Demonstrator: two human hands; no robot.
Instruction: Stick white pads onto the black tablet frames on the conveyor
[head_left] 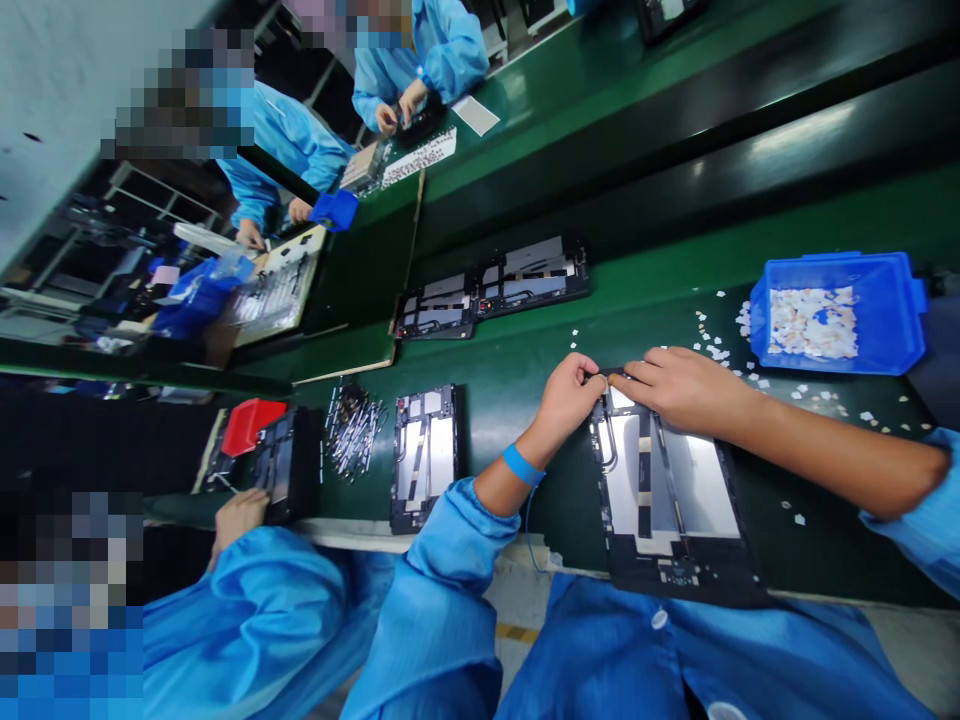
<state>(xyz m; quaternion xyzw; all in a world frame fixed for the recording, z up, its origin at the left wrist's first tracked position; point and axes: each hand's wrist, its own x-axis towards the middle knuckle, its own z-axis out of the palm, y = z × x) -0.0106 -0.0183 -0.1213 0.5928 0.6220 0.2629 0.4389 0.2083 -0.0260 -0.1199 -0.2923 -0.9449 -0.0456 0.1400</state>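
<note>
The opened flat device [664,490] lies on the green bench [525,400] in front of the person, and both hands meet at its eleven o'clock corner. The left hand [568,395] (blue band [523,465] round the wrist) brings thumb and forefinger close together there; whether they pinch a small part, I cannot tell. The right hand [684,388] bends its fingers low over the top edge, tips near the left thumb; its grip is partly hidden, so its hold is unclear. Between one and two o'clock sits a blue tray [892,320] of pale scraps [814,322].
</note>
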